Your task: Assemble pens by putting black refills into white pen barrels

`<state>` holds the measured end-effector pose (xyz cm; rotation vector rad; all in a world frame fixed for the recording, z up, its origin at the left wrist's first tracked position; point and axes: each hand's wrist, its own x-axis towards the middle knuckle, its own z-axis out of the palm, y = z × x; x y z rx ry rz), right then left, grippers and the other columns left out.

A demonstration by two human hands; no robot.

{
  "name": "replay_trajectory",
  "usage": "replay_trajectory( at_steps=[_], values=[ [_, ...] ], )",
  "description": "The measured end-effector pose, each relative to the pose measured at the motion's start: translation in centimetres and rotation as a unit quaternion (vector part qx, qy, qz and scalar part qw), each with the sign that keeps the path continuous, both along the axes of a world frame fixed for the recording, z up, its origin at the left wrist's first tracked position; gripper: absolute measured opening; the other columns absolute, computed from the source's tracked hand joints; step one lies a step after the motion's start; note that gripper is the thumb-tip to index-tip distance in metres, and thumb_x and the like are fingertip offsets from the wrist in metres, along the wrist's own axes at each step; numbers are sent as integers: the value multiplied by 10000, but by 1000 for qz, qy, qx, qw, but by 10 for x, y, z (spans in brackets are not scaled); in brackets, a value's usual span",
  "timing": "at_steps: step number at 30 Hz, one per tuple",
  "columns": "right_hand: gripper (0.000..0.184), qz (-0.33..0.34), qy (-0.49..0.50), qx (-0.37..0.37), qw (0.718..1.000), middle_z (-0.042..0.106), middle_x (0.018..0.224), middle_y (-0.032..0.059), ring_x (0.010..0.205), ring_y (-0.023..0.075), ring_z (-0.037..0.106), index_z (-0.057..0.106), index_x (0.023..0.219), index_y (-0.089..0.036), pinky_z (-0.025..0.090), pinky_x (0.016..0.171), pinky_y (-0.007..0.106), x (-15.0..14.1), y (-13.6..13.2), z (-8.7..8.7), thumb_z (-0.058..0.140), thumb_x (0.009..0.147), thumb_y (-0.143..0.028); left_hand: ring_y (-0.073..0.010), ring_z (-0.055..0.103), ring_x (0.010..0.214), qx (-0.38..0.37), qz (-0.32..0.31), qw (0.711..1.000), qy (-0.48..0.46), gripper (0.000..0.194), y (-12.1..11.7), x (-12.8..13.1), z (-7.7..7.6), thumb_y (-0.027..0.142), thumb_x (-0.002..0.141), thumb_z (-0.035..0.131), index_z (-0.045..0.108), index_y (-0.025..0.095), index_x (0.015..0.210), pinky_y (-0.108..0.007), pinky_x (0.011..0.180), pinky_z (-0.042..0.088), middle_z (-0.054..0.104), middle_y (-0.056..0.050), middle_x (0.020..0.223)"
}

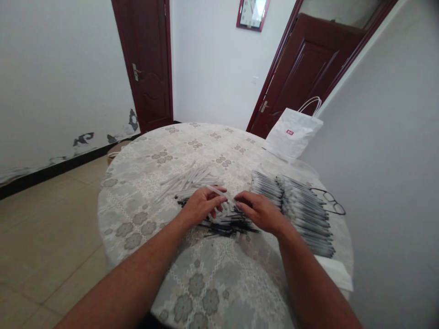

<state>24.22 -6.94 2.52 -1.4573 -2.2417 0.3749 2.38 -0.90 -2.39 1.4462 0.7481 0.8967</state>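
My left hand (205,202) pinches one pale, slim tube (216,190) between thumb and fingers, above the middle of the table, its right end pointing at my other hand. My right hand (259,211) has thumb and forefinger drawn close together at that end; I cannot tell whether they grip the tube or some small piece. Below my two hands lies one loose heap of thin black sticks (224,228), too tangled to count, with a few more dark pieces (181,200) by my left wrist. Just beyond my left hand is one scattered pile of white tubes (192,176), well over ten, overlapping too much for an exact number. To my right lie two rows of dark-tipped sticks side by side: a shorter far row (266,186) and a longer near row (308,219), each holding more than ten. Right of them rests one pair of glasses (331,201), and nearer, one flat white item (334,273) partly behind my forearm. One white bag (291,133) with one red label stands at the far right of the single round table (202,137). Beyond are two dark red doors (151,59) and one wall clock (253,13).
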Motion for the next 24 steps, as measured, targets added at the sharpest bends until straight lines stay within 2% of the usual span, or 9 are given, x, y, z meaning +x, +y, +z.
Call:
replay_trajectory(
  at_steps=[3, 5, 10, 16, 20, 24],
  values=[
    [205, -8, 53, 2, 999, 726, 902, 19, 790, 142, 645, 671, 1109, -203, 448, 734, 239, -5, -2, -11, 532, 979, -277, -130, 599, 492, -15, -10, 999, -26, 329, 0, 0, 2, 397, 838, 704, 723, 141, 1044, -239, 476, 510, 683, -34, 670],
    [234, -21, 59, -4, 998, 725, 903, 17, 771, 138, 640, 662, 1160, -201, 451, 726, 237, 1, -1, -18, 556, 964, -269, -148, 639, 569, -30, 13, 998, -52, 319, 2, 0, 0, 410, 844, 697, 705, 137, 1012, -255, 515, 547, 689, -46, 724],
    [182, -39, -66, -8, 997, 709, 983, 58, 910, 170, 640, 717, 1041, -189, 441, 828, 259, 24, 1, -28, 577, 927, -210, -181, 677, 725, -72, 97, 986, -115, 334, 8, 2, -5, 453, 835, 702, 635, 152, 965, -277, 526, 582, 677, -54, 848],
    [182, -56, -234, -66, 968, 672, 1006, 76, 900, 190, 645, 705, 1010, -205, 418, 768, 265, 10, -1, -34, 538, 945, -237, -179, 674, 720, -69, 112, 986, -101, 344, 9, 3, -8, 478, 850, 679, 615, 154, 943, -281, 531, 589, 669, -54, 846],
    [186, -71, -274, -68, 957, 656, 1035, 81, 878, 195, 649, 667, 1034, -203, 396, 701, 271, 0, -1, -36, 502, 972, -262, -175, 666, 708, -64, 118, 986, -95, 334, 9, 4, -7, 470, 847, 681, 616, 154, 932, -285, 525, 588, 668, -60, 868],
    [199, -45, -268, -65, 960, 645, 1043, 77, 873, 186, 642, 651, 1056, -209, 390, 697, 267, -5, 0, -40, 468, 996, -262, -180, 665, 702, -60, 121, 986, -95, 338, 10, 4, -8, 476, 843, 685, 624, 152, 917, -287, 515, 586, 671, -63, 856]
  ],
)
